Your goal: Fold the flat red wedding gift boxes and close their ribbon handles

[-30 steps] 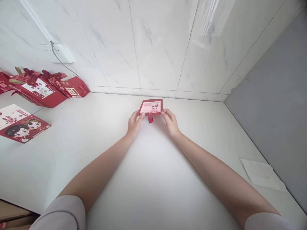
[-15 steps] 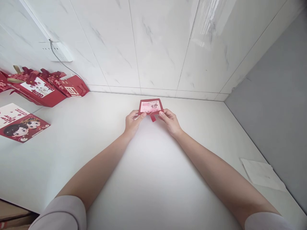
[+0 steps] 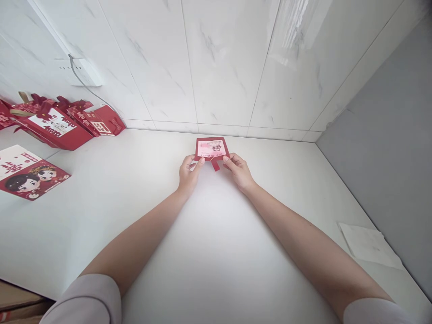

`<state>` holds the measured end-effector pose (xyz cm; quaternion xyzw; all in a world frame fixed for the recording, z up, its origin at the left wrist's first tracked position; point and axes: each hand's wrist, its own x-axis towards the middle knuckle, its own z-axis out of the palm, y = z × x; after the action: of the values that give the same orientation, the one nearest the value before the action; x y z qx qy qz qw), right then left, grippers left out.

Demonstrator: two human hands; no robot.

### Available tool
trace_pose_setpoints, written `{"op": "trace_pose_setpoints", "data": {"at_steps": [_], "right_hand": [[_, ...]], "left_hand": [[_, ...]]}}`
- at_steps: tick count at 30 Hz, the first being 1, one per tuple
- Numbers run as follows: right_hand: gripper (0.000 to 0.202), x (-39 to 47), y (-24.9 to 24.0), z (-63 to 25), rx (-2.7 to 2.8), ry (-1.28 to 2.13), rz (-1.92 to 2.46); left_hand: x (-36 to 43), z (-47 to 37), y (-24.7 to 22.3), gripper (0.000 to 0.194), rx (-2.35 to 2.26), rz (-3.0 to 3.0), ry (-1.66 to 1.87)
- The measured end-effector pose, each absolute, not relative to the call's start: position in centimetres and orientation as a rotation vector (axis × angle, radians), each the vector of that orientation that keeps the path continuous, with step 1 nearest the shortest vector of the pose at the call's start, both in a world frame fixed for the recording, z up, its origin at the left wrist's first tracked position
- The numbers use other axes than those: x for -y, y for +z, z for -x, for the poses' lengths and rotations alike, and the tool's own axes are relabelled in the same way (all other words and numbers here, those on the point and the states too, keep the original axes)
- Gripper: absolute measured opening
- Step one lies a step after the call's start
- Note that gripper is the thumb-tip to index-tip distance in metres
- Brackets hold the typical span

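A small red gift box point(image 3: 212, 140) with a pink-and-white printed panel is held near the back of the white table. Red ribbon point(image 3: 215, 166) hangs from its near edge. My left hand point(image 3: 190, 172) grips the near left corner, thumb on top and fingers underneath. On the near right corner, my right hand point(image 3: 239, 171) pinches in the same way. The fingers under the box are partly hidden. Whether the box rests on the table or is slightly lifted, I cannot tell.
At the left back stand several red gift boxes point(image 3: 79, 141) with ribbons. Nearer lies a red box with cartoon figures point(image 3: 37, 180). White tissue point(image 3: 369, 245) lies on the right of the table point(image 3: 216, 252). A grey cable point(image 3: 84, 83) runs from the wall socket.
The box's printed top has tipped a little more toward me. My left hand has shifted slightly right and its thumb has moved a bit. My right hand stays at its corner.
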<state>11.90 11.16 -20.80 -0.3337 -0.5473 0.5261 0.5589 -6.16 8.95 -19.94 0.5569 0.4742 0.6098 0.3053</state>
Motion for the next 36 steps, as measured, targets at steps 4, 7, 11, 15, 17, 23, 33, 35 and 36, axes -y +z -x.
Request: {"op": "trace_pose_setpoints", "data": {"at_steps": [4, 7, 11, 15, 17, 23, 33, 35, 36], "right_hand": [[0.03, -10.5, -20.2, -11.9, 1.367, 0.965, 0.771], [0.03, -10.3, -20.1, -12.1, 1.345, 0.829, 0.775], [0.027, -10.9, -20.2, -12.4, 1.317, 0.882, 0.781], [0.029, -11.5, -20.4, -12.7, 1.34, 0.93, 0.771], [0.032, -11.8, -20.6, -12.9, 1.351, 0.949, 0.779], [0.048, -12.8, -22.0, -13.3, 1.276, 1.166, 0.965], [0.054, -10.5, -21.7, -12.2, 1.683, 0.828, 0.935], [0.059, -10.8, -22.0, -12.1, 1.753, 0.812, 0.967], [0.056, -11.0, -22.2, -12.1, 1.774, 0.818, 0.984]], "left_hand": [[-7.9, 5.8, -19.4, 0.039, -1.122, -1.778, 1.648], [-7.4, 5.4, -19.1, 0.037, -1.079, -1.853, 1.602], [-7.6, 5.3, -19.1, 0.033, -1.087, -1.729, 1.597], [-8.4, 6.0, -19.5, 0.033, -1.171, -1.593, 1.585], [-8.7, 6.2, -19.7, 0.032, -1.21, -1.558, 1.58], [-8.2, 5.9, -19.4, 0.026, -1.171, -1.739, 1.377], [-7.4, 4.9, -20.0, 0.044, -1.379, -1.933, 1.605], [-8.3, 5.5, -20.6, 0.073, -1.481, -1.89, 1.655], [-8.9, 5.9, -20.8, 0.087, -1.51, -1.884, 1.611]]}}
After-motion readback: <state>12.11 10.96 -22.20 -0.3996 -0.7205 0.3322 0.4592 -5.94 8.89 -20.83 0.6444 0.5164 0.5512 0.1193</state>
